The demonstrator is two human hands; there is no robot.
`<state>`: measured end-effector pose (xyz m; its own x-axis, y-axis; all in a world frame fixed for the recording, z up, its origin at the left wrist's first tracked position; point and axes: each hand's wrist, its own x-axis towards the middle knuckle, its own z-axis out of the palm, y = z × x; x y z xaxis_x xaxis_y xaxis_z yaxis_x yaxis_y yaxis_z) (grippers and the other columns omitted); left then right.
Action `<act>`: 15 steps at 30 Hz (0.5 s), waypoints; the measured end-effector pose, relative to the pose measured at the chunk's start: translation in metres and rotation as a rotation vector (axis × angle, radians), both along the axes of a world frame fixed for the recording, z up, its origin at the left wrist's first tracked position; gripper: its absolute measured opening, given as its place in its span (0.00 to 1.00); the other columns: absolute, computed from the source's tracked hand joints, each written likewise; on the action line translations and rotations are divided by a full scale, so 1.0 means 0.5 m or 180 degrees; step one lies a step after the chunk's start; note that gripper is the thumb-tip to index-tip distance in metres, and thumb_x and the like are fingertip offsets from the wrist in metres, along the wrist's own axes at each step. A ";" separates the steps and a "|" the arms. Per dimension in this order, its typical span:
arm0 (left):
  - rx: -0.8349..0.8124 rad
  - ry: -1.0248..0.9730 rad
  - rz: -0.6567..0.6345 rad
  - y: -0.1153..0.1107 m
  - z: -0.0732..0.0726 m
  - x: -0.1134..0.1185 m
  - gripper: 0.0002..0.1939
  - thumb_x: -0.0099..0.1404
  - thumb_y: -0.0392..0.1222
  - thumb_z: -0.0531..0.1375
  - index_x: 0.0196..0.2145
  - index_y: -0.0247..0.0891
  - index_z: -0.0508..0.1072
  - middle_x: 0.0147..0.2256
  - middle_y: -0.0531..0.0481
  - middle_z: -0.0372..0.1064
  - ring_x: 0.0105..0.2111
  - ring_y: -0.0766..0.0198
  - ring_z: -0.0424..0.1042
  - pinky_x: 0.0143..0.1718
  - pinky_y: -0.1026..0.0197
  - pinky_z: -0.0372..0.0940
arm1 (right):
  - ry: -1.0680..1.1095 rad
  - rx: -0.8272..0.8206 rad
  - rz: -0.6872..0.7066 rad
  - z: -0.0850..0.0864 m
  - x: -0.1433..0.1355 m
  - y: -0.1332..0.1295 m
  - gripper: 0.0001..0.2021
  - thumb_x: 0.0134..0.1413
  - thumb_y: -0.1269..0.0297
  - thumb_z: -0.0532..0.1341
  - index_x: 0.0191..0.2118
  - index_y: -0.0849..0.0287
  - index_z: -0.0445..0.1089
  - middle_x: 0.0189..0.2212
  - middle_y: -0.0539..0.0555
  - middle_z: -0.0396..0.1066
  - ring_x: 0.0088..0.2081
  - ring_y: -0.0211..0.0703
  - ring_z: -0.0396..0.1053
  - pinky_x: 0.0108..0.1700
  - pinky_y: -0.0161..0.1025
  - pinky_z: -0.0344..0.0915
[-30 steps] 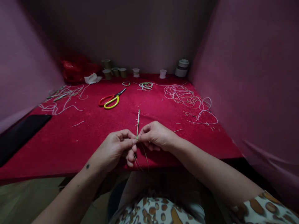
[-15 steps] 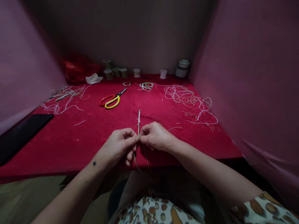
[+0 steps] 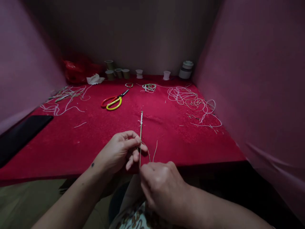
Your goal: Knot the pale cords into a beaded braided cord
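Observation:
A narrow knotted cord [image 3: 141, 118], white at its far part and green nearer me, runs straight toward me over the red cloth. My left hand [image 3: 125, 148] pinches its green strands between thumb and forefinger, the other fingers loosely curled. Below the table's front edge, my right hand [image 3: 164, 187] is closed round the near ends of the strands. One taut strand spans the gap between both hands. Thin loose cord ends [image 3: 155, 151] stick up beside my right hand. The fingertips of that hand are hidden from view.
Scissors [image 3: 114, 101] with red and yellow handles lie beyond my left hand. Tangled thread [image 3: 183, 97] spreads at right, more thread [image 3: 69, 97] at left. Spools [image 3: 110, 75], a red plastic bag [image 3: 76, 71] and a white jar [image 3: 186, 70] line the back. A black flat object [image 3: 25, 136] lies at left.
My right hand has moved from beside my left hand down toward my body, drawing a strand taut. My left hand keeps its pinch in nearly the same place.

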<state>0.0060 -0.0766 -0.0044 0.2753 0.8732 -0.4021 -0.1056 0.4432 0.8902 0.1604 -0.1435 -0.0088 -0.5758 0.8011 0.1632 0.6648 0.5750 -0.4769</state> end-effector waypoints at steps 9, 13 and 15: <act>0.0059 -0.0046 0.0037 -0.008 -0.012 0.002 0.08 0.57 0.42 0.61 0.27 0.38 0.65 0.16 0.58 0.65 0.07 0.75 0.54 0.05 0.72 0.50 | -0.0485 -0.1143 0.1343 0.075 0.027 -0.004 0.08 0.52 0.71 0.58 0.24 0.60 0.68 0.23 0.52 0.72 0.24 0.36 0.67 0.25 0.33 0.58; 0.0043 -0.0063 0.0004 -0.008 -0.009 0.001 0.10 0.57 0.43 0.61 0.26 0.38 0.63 0.13 0.60 0.61 0.06 0.74 0.54 0.05 0.72 0.50 | 0.0785 -0.0901 -0.0252 0.072 0.033 0.053 0.07 0.57 0.71 0.54 0.37 0.62 0.69 0.36 0.59 0.73 0.35 0.42 0.71 0.37 0.36 0.65; 0.0038 -0.0099 -0.0010 -0.007 -0.008 0.000 0.09 0.56 0.42 0.62 0.26 0.38 0.64 0.13 0.60 0.62 0.06 0.74 0.54 0.05 0.72 0.50 | 0.1405 -0.1642 -0.0628 0.057 0.026 0.093 0.10 0.57 0.73 0.52 0.42 0.62 0.67 0.25 0.53 0.71 0.24 0.37 0.69 0.28 0.34 0.66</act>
